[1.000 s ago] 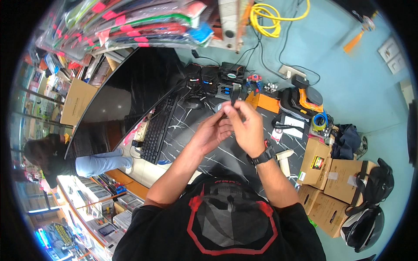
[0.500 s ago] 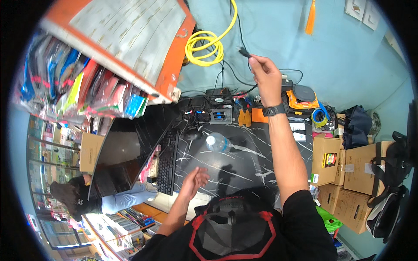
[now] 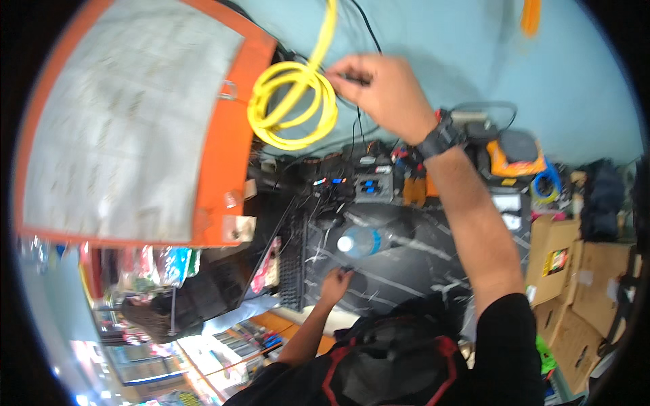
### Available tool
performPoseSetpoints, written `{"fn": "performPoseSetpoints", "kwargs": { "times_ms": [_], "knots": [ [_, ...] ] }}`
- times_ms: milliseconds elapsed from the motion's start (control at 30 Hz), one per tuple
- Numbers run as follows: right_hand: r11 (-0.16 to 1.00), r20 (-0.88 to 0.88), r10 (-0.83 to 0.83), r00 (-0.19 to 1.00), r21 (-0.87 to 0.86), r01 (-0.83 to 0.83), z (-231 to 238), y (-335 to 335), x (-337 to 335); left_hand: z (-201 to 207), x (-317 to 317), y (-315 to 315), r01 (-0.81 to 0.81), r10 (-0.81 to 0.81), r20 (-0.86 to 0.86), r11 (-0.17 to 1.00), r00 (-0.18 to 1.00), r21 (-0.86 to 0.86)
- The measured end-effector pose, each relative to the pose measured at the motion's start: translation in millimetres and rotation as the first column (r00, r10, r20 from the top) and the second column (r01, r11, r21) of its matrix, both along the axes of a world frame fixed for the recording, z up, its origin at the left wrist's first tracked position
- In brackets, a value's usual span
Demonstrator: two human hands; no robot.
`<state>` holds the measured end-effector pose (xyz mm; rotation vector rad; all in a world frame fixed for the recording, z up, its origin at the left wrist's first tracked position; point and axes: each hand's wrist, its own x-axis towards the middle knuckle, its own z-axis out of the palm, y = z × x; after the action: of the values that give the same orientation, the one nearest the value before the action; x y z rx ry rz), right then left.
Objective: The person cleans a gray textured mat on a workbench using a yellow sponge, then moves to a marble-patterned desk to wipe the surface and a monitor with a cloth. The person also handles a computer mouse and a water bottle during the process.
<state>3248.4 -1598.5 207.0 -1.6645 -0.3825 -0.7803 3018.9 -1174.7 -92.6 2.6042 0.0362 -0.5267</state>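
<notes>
A thin black wire (image 3: pixel 357 122) hangs against the pale blue wall (image 3: pixel 474 47), just beside a glossy yellow cable coil (image 3: pixel 292 101); the right hand (image 3: pixel 382 91), raised high, has its grip pinched together on the wire's top end. The left hand (image 3: pixel 335 284) rests low on the dark marbled desk (image 3: pixel 406 264), fingers loosely apart, holding nothing. A clear plastic bottle (image 3: pixel 360 241) stands nearby, and an orange-framed board (image 3: pixel 135 122) fills the left.

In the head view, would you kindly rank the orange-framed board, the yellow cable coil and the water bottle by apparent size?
1. Orange-framed board, by far the largest, though it is also nearest the camera.
2. Yellow cable coil.
3. Water bottle, smallest, partly because it is farthest.
</notes>
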Motion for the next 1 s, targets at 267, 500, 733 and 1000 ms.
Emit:
{"fn": "performPoseSetpoints", "kwargs": {
  "times_ms": [267,500,733,1000],
  "knots": [
    [0.973,0.179,0.129,0.975,0.165,-0.159,8,4,-16,-31,-18,-5,0.173,-0.172,-0.036,0.985,0.984,0.012],
    [0.914,0.134,0.338,0.932,0.19,-0.359,15,-2,5,-33,-9,-5,0.28,-0.28,0.074,0.96,0.957,0.001],
    [0.935,-0.019,0.34,0.94,0.11,-0.336,26,9,6,-45,-13,10,0.248,-0.242,-0.098,0.968,0.965,0.048],
    [0.945,-0.146,0.322,0.936,0.103,-0.309,45,3,-6,-48,-16,8,0.21,-0.21,0.0,0.978,0.978,-0.016]
  ]
}}
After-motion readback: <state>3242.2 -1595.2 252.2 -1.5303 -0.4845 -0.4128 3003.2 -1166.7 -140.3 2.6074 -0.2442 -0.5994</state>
